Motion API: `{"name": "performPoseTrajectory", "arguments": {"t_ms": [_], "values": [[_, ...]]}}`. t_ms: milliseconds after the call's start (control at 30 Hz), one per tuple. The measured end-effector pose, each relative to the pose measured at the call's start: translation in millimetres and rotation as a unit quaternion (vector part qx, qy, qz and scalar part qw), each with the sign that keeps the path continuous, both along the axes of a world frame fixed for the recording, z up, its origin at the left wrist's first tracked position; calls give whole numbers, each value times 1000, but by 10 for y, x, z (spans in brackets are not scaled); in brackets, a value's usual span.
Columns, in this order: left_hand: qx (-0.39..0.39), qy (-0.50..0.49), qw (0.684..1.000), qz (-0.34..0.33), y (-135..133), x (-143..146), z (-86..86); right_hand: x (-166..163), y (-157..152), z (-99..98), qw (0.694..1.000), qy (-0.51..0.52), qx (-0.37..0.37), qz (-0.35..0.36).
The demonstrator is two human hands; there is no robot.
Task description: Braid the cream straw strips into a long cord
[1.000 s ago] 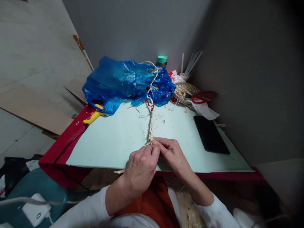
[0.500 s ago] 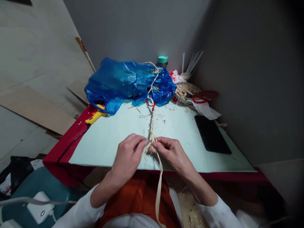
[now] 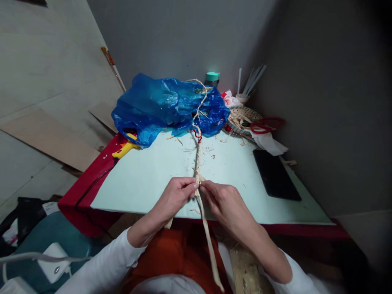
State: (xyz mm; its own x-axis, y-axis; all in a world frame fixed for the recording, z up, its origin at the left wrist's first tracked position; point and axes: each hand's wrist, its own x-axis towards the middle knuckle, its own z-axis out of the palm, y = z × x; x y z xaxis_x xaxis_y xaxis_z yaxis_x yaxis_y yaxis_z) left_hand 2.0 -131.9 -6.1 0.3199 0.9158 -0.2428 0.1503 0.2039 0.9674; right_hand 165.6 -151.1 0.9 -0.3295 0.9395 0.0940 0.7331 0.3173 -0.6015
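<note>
A pale braided fibre cord point(image 3: 199, 157) runs from the blue plastic bag point(image 3: 159, 106) toward me, with a red tie point(image 3: 197, 134) around it near the bag. At its near end my left hand point(image 3: 177, 192) pinches the cord between thumb and fingers. Right beside it, my right hand point(image 3: 222, 198) grips the strands, its fingertips almost touching the left ones. One long flat fibre strip point(image 3: 208, 241) hangs from between the hands over the table's front edge to my lap. The exact crossing of the strands is hidden by my fingers.
On the pale green table top point(image 3: 147, 175) lies a black tablet-like slab point(image 3: 275, 175) at right. Behind it are red-handled scissors point(image 3: 266, 125) and a woven basket point(image 3: 243, 114) with fibre strips. A yellow corded tool point(image 3: 126, 149) sits at left; a bottle point(image 3: 212, 78) stands behind the bag.
My left hand has moved right, closer to the cord, and its fingers now meet the right hand's at the strands. My right hand has turned more palm-down. The hanging strip has swung slightly right.
</note>
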Motion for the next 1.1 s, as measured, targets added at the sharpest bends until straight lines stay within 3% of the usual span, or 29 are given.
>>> {"name": "performPoseTrajectory", "arguments": {"t_ms": [100, 300, 433, 633, 767, 933, 1033, 1100], "values": [[57, 53, 996, 43, -32, 34, 12, -13, -67, 7, 994, -78, 71, -18], [78, 25, 994, 79, -53, 88, -55, -145, -280, -17, 976, -75, 199, -53], [3, -28, 997, 68, -41, 57, -27, -320, -372, -70, 959, -74, 266, -58], [-76, -110, 991, 9, -40, -58, 48, -476, -392, -184, 928, -179, 325, -43], [-92, -124, 988, 7, -36, -106, 18, -320, -383, -74, 959, -112, 260, 6], [-94, -176, 980, -25, -17, -110, -19, -61, -212, 89, 986, 56, 117, -102], [-75, -183, 980, -34, -19, -105, -18, -68, -47, 72, 988, 140, -50, -33], [-53, -170, 983, -36, -29, -115, 3, -110, 36, 31, 973, 200, -110, 17]]}}
